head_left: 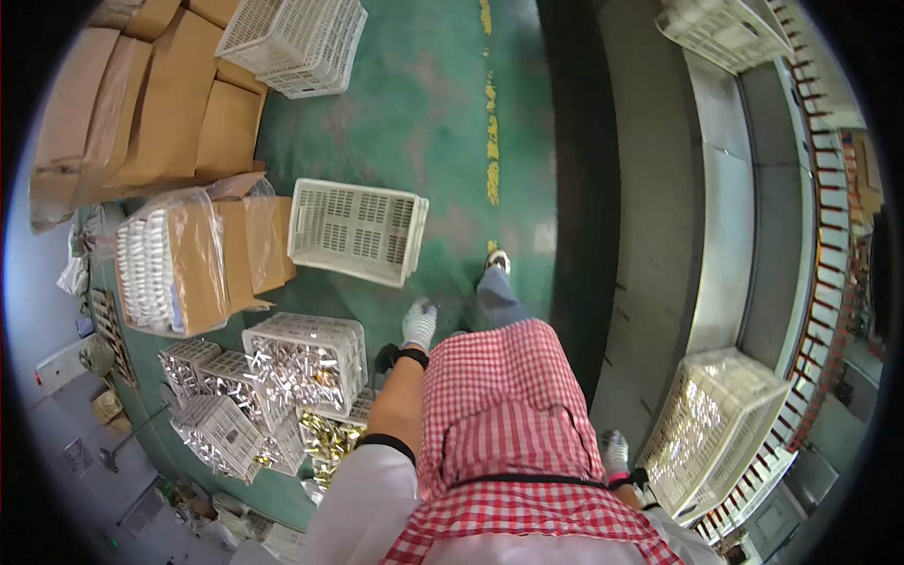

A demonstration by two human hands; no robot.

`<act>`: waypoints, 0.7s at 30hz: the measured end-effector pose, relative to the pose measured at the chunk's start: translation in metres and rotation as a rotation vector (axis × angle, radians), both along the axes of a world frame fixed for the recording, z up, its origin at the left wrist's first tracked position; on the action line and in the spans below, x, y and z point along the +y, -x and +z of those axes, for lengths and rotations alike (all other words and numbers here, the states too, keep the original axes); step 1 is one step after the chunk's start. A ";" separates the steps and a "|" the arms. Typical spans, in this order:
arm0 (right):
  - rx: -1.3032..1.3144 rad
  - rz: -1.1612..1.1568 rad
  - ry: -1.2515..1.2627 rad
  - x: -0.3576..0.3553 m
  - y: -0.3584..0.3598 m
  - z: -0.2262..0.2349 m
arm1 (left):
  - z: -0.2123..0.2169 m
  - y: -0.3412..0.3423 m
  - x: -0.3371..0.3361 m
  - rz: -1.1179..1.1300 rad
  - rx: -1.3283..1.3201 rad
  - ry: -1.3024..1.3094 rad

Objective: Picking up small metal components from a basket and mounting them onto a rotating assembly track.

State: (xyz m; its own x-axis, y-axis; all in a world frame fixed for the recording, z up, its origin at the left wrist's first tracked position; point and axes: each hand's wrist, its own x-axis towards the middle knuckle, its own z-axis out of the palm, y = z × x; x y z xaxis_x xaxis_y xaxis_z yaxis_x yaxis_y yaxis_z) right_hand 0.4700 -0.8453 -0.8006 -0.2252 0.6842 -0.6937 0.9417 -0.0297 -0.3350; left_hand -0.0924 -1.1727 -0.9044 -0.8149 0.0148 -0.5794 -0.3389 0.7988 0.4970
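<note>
Gloves cover both hands, the left hand (419, 323) hanging loosely open and empty above the green floor (424, 113) near an empty white crate (356, 229), the right hand (615, 452) just beside the foil-packet crate (720, 424), its grip indiscernible.

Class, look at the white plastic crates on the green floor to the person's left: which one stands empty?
The empty crate, alone above the left hand. Its slatted walls show nothing inside, while the crates lower left hold shiny silver and gold packets.
</note>
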 end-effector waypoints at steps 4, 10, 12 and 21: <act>0.089 -0.250 0.131 0.033 0.076 0.047 | -0.069 0.063 0.004 0.175 -0.036 0.067; -0.350 -0.235 0.020 0.021 0.067 0.082 | -0.146 0.127 0.006 0.392 -0.060 -0.072; -0.423 -0.243 -0.054 0.013 0.079 0.084 | -0.185 0.133 0.033 0.230 0.111 0.036; -0.691 -0.118 0.038 -0.064 0.070 0.107 | -0.311 0.208 0.006 0.263 -0.210 -0.180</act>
State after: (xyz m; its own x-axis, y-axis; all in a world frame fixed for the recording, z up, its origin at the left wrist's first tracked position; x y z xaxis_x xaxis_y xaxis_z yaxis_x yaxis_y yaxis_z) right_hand 0.4003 -0.9091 -0.6940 0.3503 0.6491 -0.6753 0.9283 -0.1448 0.3424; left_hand -0.3005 -1.1666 -1.2156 -0.6685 -0.0618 -0.7411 -0.6297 0.5772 0.5199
